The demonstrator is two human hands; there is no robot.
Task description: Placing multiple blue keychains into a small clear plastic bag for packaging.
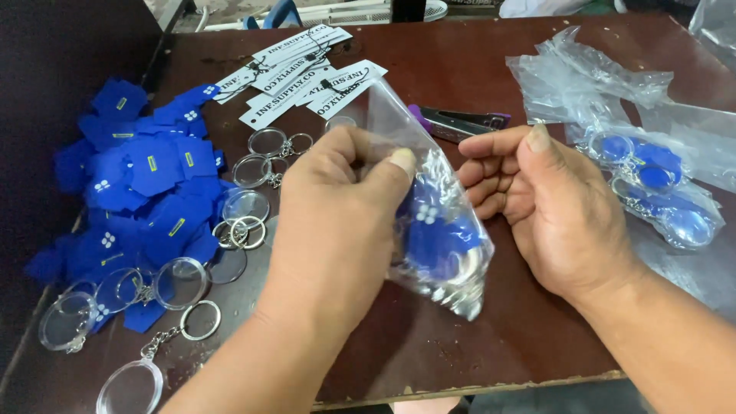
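Our two hands, left [337, 199] and right [548, 207], pinch one bag [437, 222] of blue keychains; one stapler [460, 121] lies on the bench [475, 69].

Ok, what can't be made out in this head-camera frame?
- Contents of the clear bag: blue pieces show, but the left hand covers part and the plastic glares, so no count.
- Right hand: palm side and fingertips turned away, so contact with the bag is unclear.
- Purple tool: partly behind the bag.
- Bagged key rings: blurred by plastic.
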